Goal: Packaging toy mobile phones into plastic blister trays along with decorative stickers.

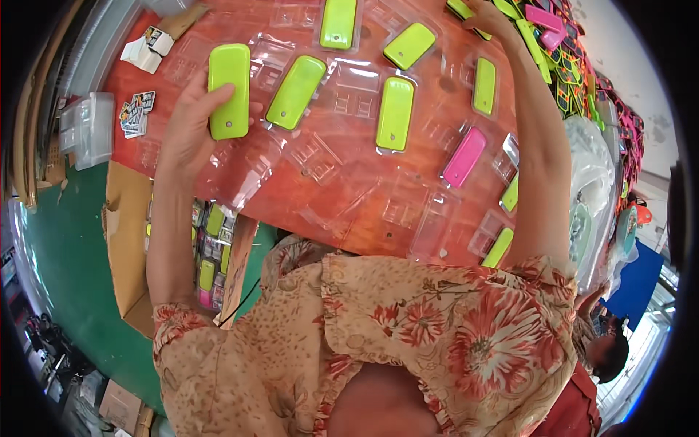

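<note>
In my left hand [193, 113] is a lime-green oblong plastic case [229, 62] with a small round spot near its lower end. The thumb lies across its face and the fingers are behind it. My right hand [486, 17] reaches to the far right of the table, its fingers closed around another lime-green piece [459, 9] with a dark edge, partly hidden by the hand. Between the hands, clear plastic blister trays [353, 76] are spread out. Several hold lime-green cases [397, 113], and one holds a pink case [464, 156].
The red tabletop [335, 197] carries the trays. Printed cards [137, 114] and stacked clear trays [87, 131] lie at its left. A cardboard box [131, 247] of packed pieces stands below my left forearm. A heap of green, pink and black pieces [564, 65] rises at the far right. Another person [604, 349] is at the lower right.
</note>
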The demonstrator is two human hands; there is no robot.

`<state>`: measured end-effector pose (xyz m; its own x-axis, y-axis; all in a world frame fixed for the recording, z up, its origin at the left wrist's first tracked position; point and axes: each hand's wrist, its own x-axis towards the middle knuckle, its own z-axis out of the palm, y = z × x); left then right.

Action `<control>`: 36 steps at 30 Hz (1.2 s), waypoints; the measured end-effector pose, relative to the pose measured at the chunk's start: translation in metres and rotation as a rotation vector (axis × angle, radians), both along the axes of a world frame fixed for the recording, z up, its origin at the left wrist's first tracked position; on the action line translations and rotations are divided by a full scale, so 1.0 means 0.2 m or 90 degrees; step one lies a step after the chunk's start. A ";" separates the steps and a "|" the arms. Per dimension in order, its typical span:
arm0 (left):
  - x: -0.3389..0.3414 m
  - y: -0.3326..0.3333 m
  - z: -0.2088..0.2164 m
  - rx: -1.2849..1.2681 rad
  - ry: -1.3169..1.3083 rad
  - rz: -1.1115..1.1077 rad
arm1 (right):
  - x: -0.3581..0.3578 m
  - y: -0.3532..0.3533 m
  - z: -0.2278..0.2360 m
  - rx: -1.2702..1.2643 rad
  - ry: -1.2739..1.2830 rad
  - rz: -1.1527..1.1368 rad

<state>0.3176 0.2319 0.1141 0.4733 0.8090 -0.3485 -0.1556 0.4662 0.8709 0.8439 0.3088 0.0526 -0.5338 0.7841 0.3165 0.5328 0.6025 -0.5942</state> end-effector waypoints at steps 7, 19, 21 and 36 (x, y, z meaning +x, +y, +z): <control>-0.07 -0.15 0.01 -0.001 -0.047 0.016 | -0.97 -0.58 0.48 0.044 -0.123 -0.195; 0.02 -0.35 0.01 -0.062 -0.132 0.010 | -1.54 -1.04 0.25 0.061 -0.290 0.109; 0.06 -0.38 -0.01 -0.035 -0.101 -0.010 | -1.48 -1.06 0.27 0.084 -0.224 -0.015; 0.58 -0.93 -0.19 0.956 0.297 -0.112 | -1.00 -1.58 0.40 -0.401 0.297 -0.461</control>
